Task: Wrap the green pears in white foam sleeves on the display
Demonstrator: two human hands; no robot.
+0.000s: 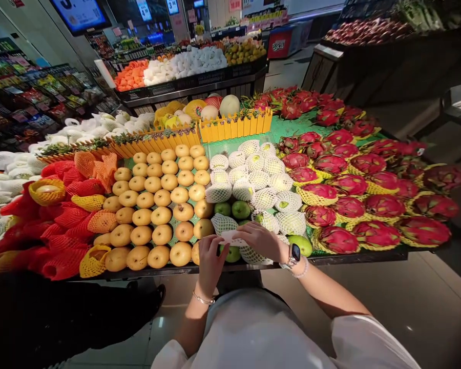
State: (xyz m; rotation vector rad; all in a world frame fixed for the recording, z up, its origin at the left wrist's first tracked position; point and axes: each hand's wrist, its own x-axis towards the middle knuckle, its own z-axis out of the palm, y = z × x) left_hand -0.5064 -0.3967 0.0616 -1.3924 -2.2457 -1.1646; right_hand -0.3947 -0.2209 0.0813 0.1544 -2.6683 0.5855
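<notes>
My left hand [209, 261] and my right hand [259, 240] meet over the front edge of a fruit stand [353, 256]. Both pinch a white foam net sleeve [230, 237] stretched between them. Under it sits a bare green apple [232, 253]. More green apples [241, 209] lie just behind, some bare, some wrapped in white nets [259, 179]. My right wrist wears a watch and a bead bracelet, my left a thin bangle.
Golden pears [161, 197] fill the stand left of the apples; red and yellow nets [61, 225] lie further left. Dragon fruit [349, 184] cover the right side. A yellow picket divider [234, 125] runs behind. More produce stands and an aisle lie beyond.
</notes>
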